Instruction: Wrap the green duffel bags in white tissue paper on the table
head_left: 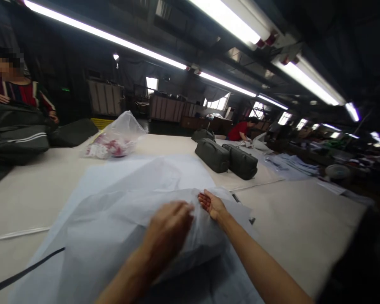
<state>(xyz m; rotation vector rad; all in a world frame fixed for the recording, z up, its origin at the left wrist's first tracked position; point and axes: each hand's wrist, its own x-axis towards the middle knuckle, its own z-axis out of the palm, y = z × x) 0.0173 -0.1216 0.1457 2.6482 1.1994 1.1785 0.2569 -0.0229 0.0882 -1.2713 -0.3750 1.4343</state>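
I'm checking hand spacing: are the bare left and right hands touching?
Apart: the head view shows translucent white sheeting between the left hand and right hand.

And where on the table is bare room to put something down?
Right: the table looks bare between the white sheeting and the table's edge. Left: between sheeting and the big dark bag. Crowded: the middle, around the left hand and right hand.

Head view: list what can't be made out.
Head view:
Left hand: motion blur obscures whether it grips anything.
Whatever the thin, translucent white sheeting covers: obscured by it.
Narrow dark strap: cut off by left edge.
Clear plastic bag: red contents too small to identify.
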